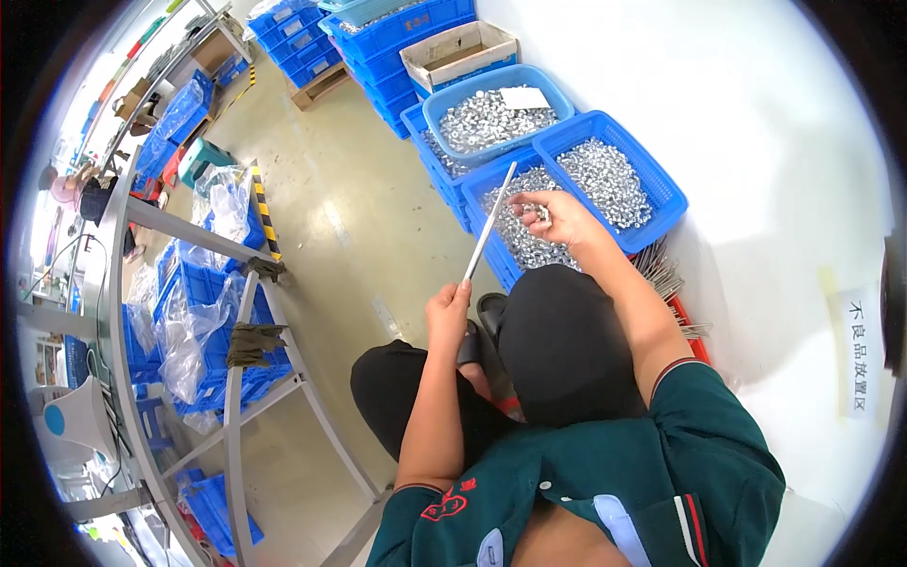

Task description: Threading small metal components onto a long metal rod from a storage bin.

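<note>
Rod (pixel 490 223) rises from left hand (pixel 448 312) grip; right hand (pixel 559 217) pinches nuts (pixel 542 214).

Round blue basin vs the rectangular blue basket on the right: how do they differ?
The round blue basin has smooth solid walls; the rectangular blue basket has perforated mesh walls. A white slip lies on the basin's parts; the basket has none. The basin sits farther from the person, stacked on another crate; the basket lies nearer the right hand. Both hold small silvery metal parts.

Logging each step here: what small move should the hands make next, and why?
Probably slide a nut onto the rod's top end: the left hand grips the thin metal rod at its base, while the right hand pinches small silvery nuts beside its tip, above the blue crate.
</note>
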Demonstrator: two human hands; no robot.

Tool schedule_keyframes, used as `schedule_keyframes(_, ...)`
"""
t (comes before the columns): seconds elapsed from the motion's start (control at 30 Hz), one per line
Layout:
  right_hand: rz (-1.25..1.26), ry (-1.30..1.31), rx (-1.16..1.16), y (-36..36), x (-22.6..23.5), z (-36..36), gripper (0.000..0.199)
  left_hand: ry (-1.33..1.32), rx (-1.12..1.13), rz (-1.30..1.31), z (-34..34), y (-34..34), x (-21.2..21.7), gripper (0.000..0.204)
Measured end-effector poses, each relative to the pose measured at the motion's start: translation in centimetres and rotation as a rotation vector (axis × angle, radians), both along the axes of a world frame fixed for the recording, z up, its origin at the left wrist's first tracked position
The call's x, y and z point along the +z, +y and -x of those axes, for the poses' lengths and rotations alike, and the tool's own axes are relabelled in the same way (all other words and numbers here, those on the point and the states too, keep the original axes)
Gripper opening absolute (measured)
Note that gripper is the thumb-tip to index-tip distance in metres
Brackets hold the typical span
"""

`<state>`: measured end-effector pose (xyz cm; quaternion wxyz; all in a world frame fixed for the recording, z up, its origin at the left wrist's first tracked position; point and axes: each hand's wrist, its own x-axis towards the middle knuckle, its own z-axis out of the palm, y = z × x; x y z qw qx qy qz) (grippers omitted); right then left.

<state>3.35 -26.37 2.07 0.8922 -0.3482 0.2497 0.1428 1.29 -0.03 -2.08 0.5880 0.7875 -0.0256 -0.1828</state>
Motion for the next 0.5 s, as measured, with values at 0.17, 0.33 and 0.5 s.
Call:
schedule_keyframes(0.17,-0.137,-0.076,-0.146,-1.4,-1.0,0.0,0.016,-0.016,-0.008,-0.044,0.6,0.0,1.4,0.038)
schedule_keyframes(0.33,-0.152,-0.106,-0.203,-1.2,-0.7,0.0,0.016,-0.048,-0.031,-0.079,1.1,0.5,2.2,0.039)
schedule_keyframes(0.5,-0.197,-0.215,-0.211,-1.3,-0.8,0.3,0.025,-0.099,-0.06,-0.152,1.1,0.9,1.8,0.038)
